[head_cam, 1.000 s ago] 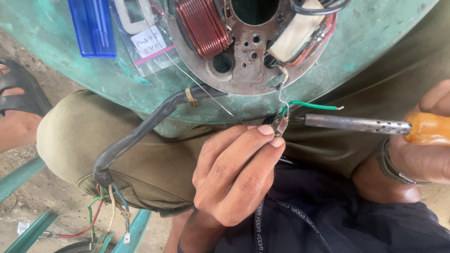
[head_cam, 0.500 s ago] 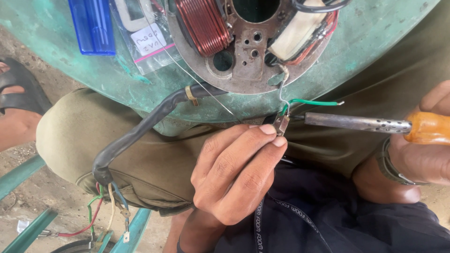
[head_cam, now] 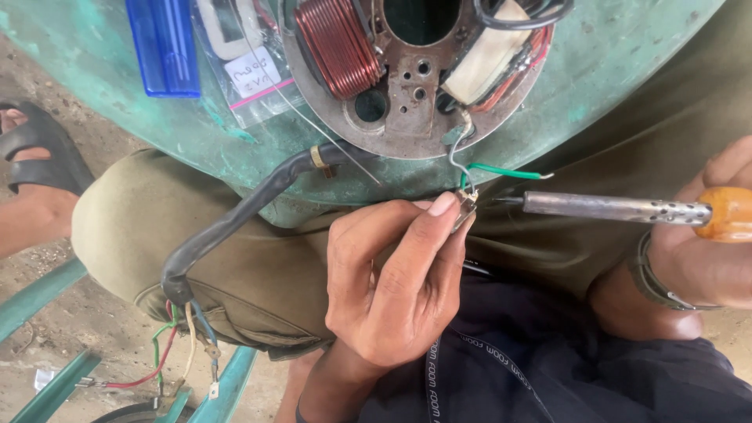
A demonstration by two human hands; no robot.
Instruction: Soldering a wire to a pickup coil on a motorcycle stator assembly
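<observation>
Metal terminal (head_cam: 465, 210), small and silvery, sits pinched between the thumb and fingertips (head_cam: 440, 205) of the left hand (head_cam: 395, 286), just below the rim of the green table (head_cam: 619, 63). Fingers narrow, closed on the terminal; it pokes out just past the thumb tip. A grey wire (head_cam: 457, 153) and a green wire (head_cam: 505, 171) run from the terminal up toward the stator plate (head_cam: 415, 86) with its copper coil (head_cam: 337, 45).

Right hand (head_cam: 705, 251) is wrapped shut around the orange handle (head_cam: 727, 213) of a soldering iron (head_cam: 603, 207); its thin tip points left and stands just beside the terminal (touching or a hair apart, cannot tell).

Risks, as judged: hot tip is very near the bare thumb, so a small slip of either hand could burn it. Heat may also travel through the small terminal into the pinching fingers and make them let go. Green wire's insulation lies close above the iron's barrel and could scorch. Terminal hangs over the lap, so a solder drip would land on the olive trousers (head_cam: 235, 258).

Black cable sleeve (head_cam: 235, 219) curves off left, well apart from the iron.
</observation>
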